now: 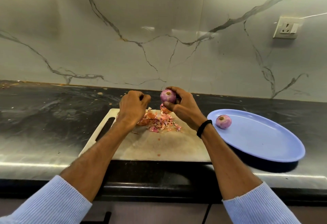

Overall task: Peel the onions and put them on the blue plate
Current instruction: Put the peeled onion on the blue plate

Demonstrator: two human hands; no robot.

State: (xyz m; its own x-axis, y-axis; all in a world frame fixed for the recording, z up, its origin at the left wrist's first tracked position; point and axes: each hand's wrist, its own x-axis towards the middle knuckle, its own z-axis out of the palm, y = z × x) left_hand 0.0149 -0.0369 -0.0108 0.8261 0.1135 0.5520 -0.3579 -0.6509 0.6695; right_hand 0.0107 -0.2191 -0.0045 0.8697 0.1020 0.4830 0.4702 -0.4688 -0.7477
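Head view shows the peeling step near its end for the onion (pixel 168 96), which the right hand (pixel 178 107) holds up above the far edge of the board (pixel 159 147). Fingers curl over the top and back of it, and the thumb presses from below. Its visible side looks smooth and purple, so I judge it peeled or nearly so.

Just to its left, close but apart from it, the left hand (pixel 133 107) hovers with fingers curled in against the thumb. Whether it pinches a scrap of skin I cannot tell.

Below both hands a pile of peels (pixel 159 121) lies on the board. A brownish lump at the pile's left edge may be loose skin or an unpeeled onion; that is unclear.

A 2nd onion (pixel 223 121), already peeled, sits on the plate (pixel 265 140) near its left rim. The plate rests on the table (pixel 44 117), right of the board and well apart from the held onion.

Next, any last skin should be checked for. Then the right hand needs to carry the onion rightward and down, and set it beside the 2nd onion gently, since a round onion could roll.
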